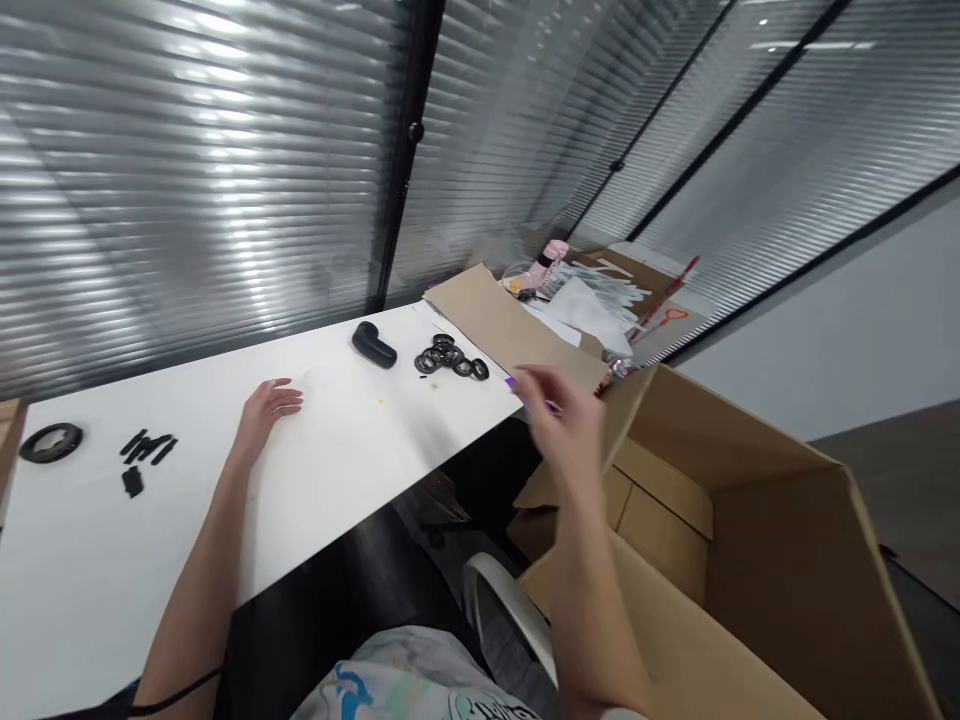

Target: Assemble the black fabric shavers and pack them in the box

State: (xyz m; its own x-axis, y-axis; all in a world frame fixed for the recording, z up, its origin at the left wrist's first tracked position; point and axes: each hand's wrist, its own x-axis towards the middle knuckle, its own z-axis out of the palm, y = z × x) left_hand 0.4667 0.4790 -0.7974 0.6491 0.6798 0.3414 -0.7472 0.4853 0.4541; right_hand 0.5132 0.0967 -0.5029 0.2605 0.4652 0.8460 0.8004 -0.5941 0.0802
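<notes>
My left hand (271, 408) lies on the white table (330, 450) with its fingers loosely stretched out and nothing in them. Over the table's right edge, near the open cardboard box, my right hand (561, 415) is raised with thumb and fingers drawn together. Motion blurs it a little, and whatever it may hold is too small or hidden to name. Bits of purple (511, 383) show beside its fingers. Several black rings (442, 355) lie in a loose pile left of that hand. Farther left is a dark, bent, smooth object (373, 345).
A large open cardboard box (787, 540) stands at the right, beside a white curved chair part (510, 600). Flat cardboard (510, 325) and a cluttered pile (592, 305) lie behind. Several black strips (150, 447) and a larger black ring (51, 442) lie at the left.
</notes>
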